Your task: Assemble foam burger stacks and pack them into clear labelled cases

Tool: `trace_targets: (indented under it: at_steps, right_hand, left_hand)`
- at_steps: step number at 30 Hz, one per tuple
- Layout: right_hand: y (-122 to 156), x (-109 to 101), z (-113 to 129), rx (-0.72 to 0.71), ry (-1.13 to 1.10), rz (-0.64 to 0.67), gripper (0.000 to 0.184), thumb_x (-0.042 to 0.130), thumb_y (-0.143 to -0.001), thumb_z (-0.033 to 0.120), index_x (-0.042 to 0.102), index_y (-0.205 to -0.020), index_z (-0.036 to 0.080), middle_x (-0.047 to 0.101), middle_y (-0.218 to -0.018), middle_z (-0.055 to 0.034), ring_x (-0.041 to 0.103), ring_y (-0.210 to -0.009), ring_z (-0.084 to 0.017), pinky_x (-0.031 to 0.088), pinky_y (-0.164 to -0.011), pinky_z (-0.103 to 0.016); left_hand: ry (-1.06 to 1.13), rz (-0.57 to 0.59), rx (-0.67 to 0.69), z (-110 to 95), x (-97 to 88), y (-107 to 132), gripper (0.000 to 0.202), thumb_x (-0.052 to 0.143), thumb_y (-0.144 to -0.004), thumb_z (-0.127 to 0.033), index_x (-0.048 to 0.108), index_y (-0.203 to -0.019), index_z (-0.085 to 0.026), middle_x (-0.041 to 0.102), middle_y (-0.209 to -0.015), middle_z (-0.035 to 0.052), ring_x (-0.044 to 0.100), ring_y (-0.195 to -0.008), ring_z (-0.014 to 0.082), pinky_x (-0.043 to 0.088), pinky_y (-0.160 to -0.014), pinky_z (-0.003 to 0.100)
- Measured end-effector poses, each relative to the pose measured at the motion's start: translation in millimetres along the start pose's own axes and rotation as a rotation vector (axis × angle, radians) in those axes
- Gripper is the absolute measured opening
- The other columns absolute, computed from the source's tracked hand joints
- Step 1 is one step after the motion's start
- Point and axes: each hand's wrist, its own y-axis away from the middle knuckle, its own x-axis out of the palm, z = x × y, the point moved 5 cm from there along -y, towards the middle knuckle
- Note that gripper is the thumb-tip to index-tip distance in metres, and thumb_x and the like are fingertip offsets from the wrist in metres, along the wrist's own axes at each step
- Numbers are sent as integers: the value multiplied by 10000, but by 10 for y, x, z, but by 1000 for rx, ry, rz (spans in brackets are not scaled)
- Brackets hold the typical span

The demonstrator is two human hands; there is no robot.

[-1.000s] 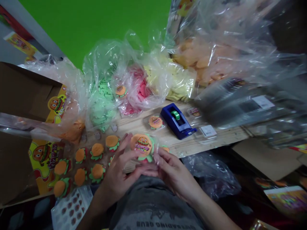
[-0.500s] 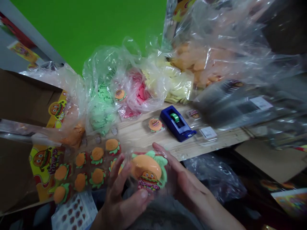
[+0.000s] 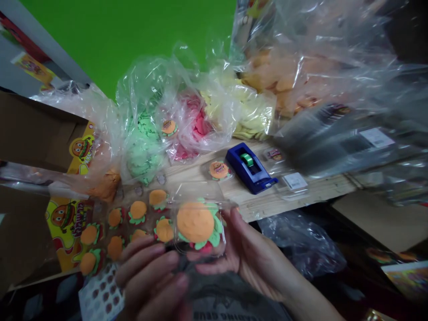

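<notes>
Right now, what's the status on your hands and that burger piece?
Left hand and right hand holding a clear plastic case. Burger-shaped piece inside, orange bun up. More burger pieces just beyond.

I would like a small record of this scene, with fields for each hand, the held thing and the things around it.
Left hand: holds the lower left of a clear plastic blister
Right hand: supports the blister from the right and below
Held thing: a burger-shaped piece, orange bun and green lettuce, inside the blister
Nearby: more burger-shaped pieces in rows on a yellow printed card
Rest: a blue tape dispenser on a wooden board; a clear bag of green pieces; a clear bag of pink pieces
</notes>
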Motion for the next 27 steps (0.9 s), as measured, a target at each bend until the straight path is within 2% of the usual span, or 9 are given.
trace_targets:
  at_steps: [1, 3, 4, 6, 12, 16, 20, 24, 27]
  right_hand:
    - [0, 0, 10, -12, -17, -10, 511, 572, -836, 535, 446, -1245, 255, 638, -1152, -98, 722, -836, -241, 586, -726, -368]
    - [8, -11, 25, -58, -33, -44, 441, 598, -850, 460, 472, -1217, 251, 650, -1123, -81, 723, -800, -201, 590, -682, -316]
    - [13, -16, 27, -83, -25, -59, 420, 603, -854, 434, 485, -1213, 251, 653, -1112, -75, 719, -782, -182, 587, -648, -284]
    - [25, -15, 23, -124, 13, -71, 406, 602, -857, 414, 506, -1220, 257, 662, -1077, -62, 708, -759, -155, 574, -606, -244]
    - [58, -1, -11, -93, 121, -82, 462, 613, -826, 479, 542, -1236, 278, 680, -970, -40, 655, -644, -97, 569, -641, -254]
    - [58, 22, -2, -79, 107, -64, 468, 626, -826, 462, 534, -1251, 289, 683, -936, -21, 657, -669, -76, 561, -655, -204]
    - [44, 51, -2, -94, 75, -48, 399, 630, -831, 442, 577, -1193, 283, 678, -950, -12, 660, -666, -63, 560, -643, -181]
    - [41, 34, -4, -86, 13, -99, 383, 677, -801, 418, 586, -1154, 300, 675, -906, 10, 663, -641, -63, 571, -635, -202]
    - [41, 27, 7, -88, -10, -108, 365, 699, -784, 404, 597, -1119, 301, 673, -914, 22, 675, -659, -65, 574, -661, -213]
  left_hand:
    - [-9, -13, 48, -81, -20, -86, 484, 328, -907, -519, 297, -1377, -402, 619, -1154, 14, 574, -1071, 215, 491, -939, 437]
    - [-47, -22, 133, -219, -16, -293, 470, 371, -912, -511, 466, -1285, -240, 638, -1107, 72, 555, -1093, 221, 462, -969, 407]
    - [-67, 1, 148, -257, 13, -392, 512, 358, -906, -544, 498, -1242, -184, 642, -1100, 99, 543, -1116, 232, 446, -978, 405]
    - [-91, 54, 147, -287, 75, -536, 581, 325, -887, -602, 506, -1197, -145, 648, -1097, 121, 528, -1149, 241, 417, -998, 405]
    - [-120, 73, 164, -291, 88, -571, 352, 468, -899, -434, 530, -1121, -168, 676, -1010, 88, 560, -1072, 215, 397, -1000, 361]
    - [-111, 101, 135, -274, 88, -553, 320, 488, -888, -413, 551, -1098, -182, 650, -1066, 99, 544, -1093, 234, 416, -978, 383]
    - [-52, 95, 138, -255, 99, -544, 300, 532, -874, -368, 539, -1107, -179, 656, -1040, 89, 544, -1089, 230, 407, -1002, 397]
    - [-77, 158, 134, -234, 143, -536, 324, 509, -885, -374, 553, -1132, -169, 672, -1036, 89, 544, -1057, 233, 402, -991, 389]
    - [-85, 144, 154, -252, 139, -548, 289, 510, -885, -333, 571, -1137, -206, 663, -1079, 75, 528, -1072, 235, 411, -963, 387]
